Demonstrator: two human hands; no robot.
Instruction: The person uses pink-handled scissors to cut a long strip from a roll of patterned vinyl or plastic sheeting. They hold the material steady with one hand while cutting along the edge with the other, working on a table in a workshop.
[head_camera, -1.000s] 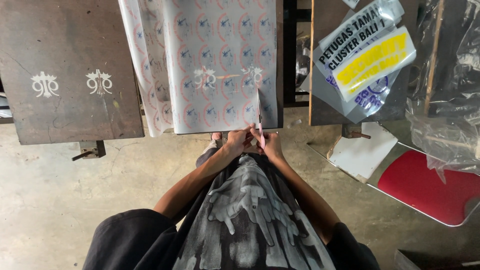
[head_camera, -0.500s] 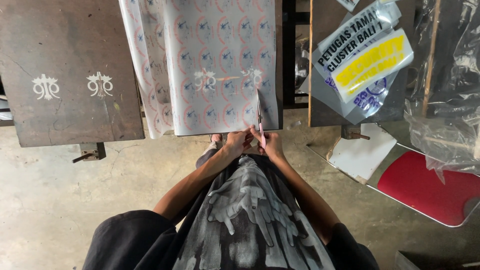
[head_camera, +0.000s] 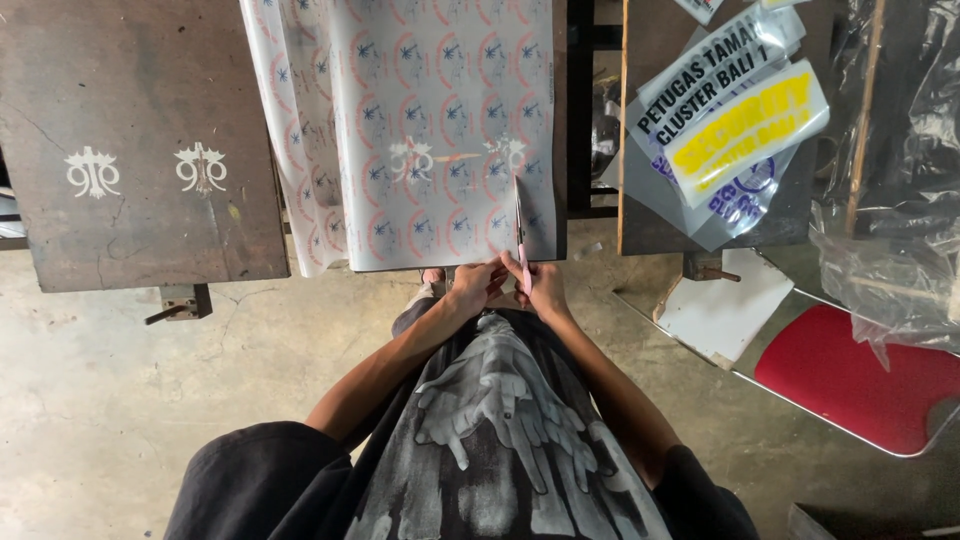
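Observation:
A large printed sheet covered in rows of round red-and-blue emblems lies on a dark work board, its near edge hanging toward me. My right hand grips pink-handled scissors whose blades point away from me into the sheet's near right edge. My left hand sits right beside it at the sheet's lower edge, fingers curled against the paper. Both hands touch each other just above my dark printed shirt.
A dark board with two white emblems sits to the left. Clear printed film sheets lie on a brown board at the right. A red tray and white card rest on the concrete floor, with crumpled clear plastic far right.
Almost nothing differs; the scissors and both hands stay at the sheet's near right edge, with only slight shifts.

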